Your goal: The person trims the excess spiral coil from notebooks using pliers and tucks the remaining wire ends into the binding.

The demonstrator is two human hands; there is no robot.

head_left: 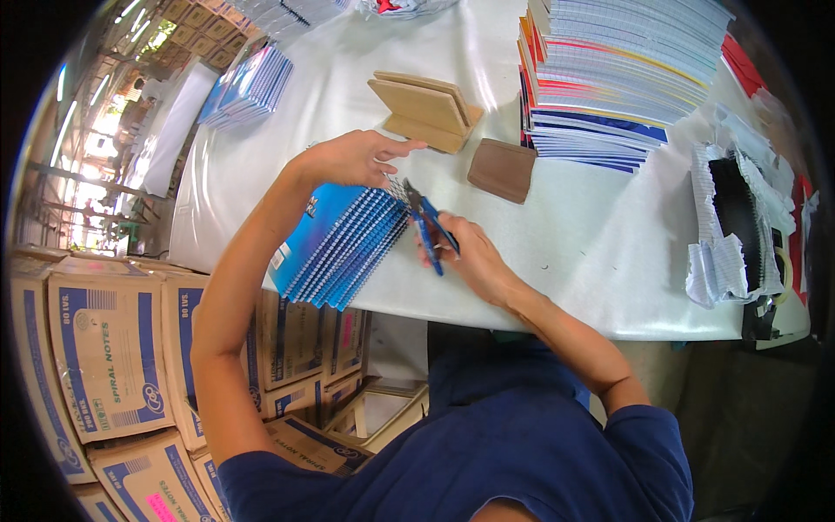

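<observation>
A fanned stack of blue-covered spiral notebooks (326,239) lies at the near left edge of the table, its coils facing right. Over the far end of the coils is my left hand (352,158), index finger stretched out and the other fingers bent, apart from one another. Whether those bent fingertips touch the wire ends cannot be made out. My right hand (470,252) is closed around the blue handles of a pair of cutting pliers (426,214). The pliers' dark jaws point at the coil ends, just below my left fingers.
Beyond my hands stand a brown board holder (426,113) and a flat brown block (503,170). Tall stacked notebooks (609,87) rise at far right; another notebook stack (248,87) sits far left. Torn paper wrapping (709,261) surrounds something black at right. Cartons (109,357) fill the lower left.
</observation>
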